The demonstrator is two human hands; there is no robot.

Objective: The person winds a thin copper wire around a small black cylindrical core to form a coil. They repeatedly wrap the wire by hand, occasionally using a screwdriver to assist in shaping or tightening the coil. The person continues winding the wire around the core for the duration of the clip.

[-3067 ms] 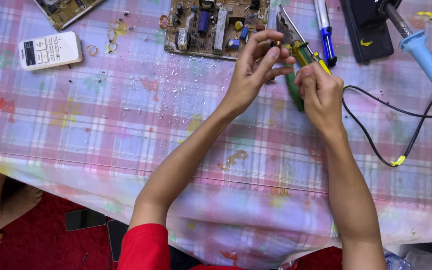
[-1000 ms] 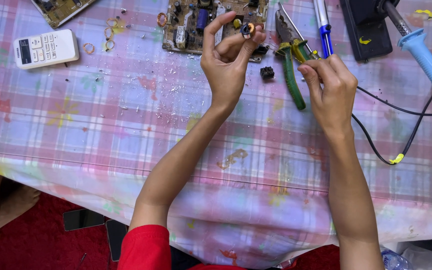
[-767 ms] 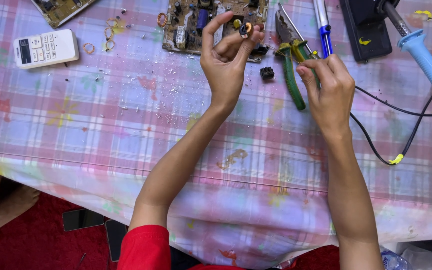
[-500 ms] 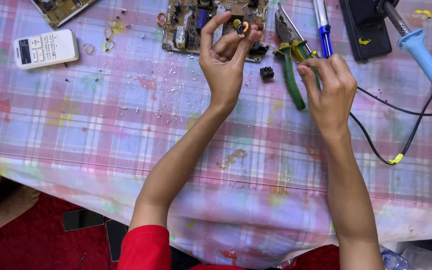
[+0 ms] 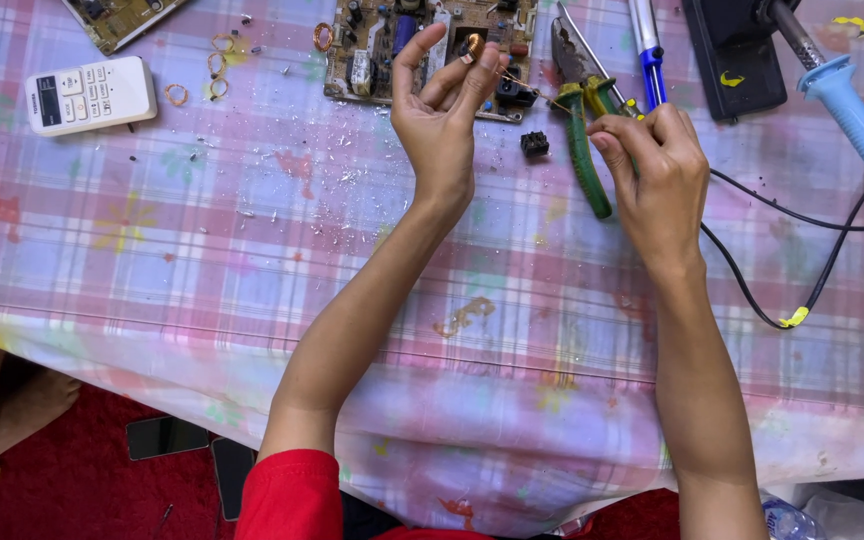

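Round copper coil (image 5: 473, 44) (L fingertips)

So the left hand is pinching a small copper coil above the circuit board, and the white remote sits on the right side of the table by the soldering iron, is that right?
Not quite. The left hand does pinch the copper coil above the circuit board, but the head view shows the white remote on the left side of the table, far from the soldering iron.
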